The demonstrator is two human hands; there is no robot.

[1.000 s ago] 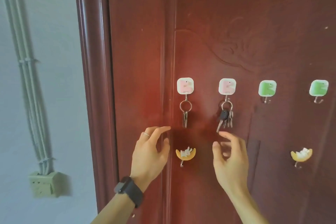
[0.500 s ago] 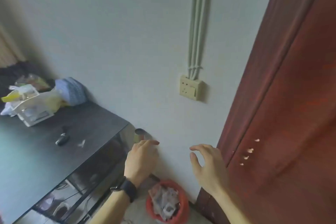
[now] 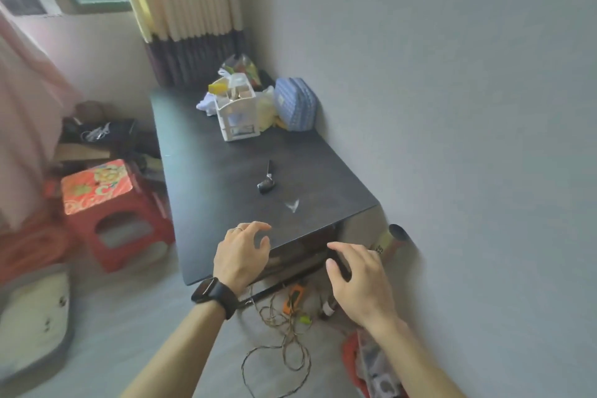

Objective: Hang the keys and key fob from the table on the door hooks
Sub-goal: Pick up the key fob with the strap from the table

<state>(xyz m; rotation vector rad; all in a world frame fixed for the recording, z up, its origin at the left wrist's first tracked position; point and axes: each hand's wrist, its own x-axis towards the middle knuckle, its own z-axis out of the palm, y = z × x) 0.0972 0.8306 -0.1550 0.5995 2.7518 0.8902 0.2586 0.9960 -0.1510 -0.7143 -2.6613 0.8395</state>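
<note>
A black key fob [image 3: 266,185] with a short strap lies on the dark table [image 3: 206,178], near its right half. A small white scrap [image 3: 293,204] lies just in front of the fob. My left hand [image 3: 240,255], with a black watch on the wrist, hovers over the table's near edge, fingers spread and empty. My right hand [image 3: 358,278] hangs lower right, past the table's corner, also empty with fingers apart. The door and its hooks are out of view.
At the table's far end stand a white box [image 3: 237,116], a blue pouch [image 3: 295,103] and bags. A red stool [image 3: 109,203] stands left of the table. Cord [image 3: 281,333] and an orange tool lie on the floor; a red bin [image 3: 365,362] sits bottom right.
The view has swung left from the door with two key sets hanging on its hooks, past the wall socket, to the table. Both hands stay empty and have moved toward the table edge.
</note>
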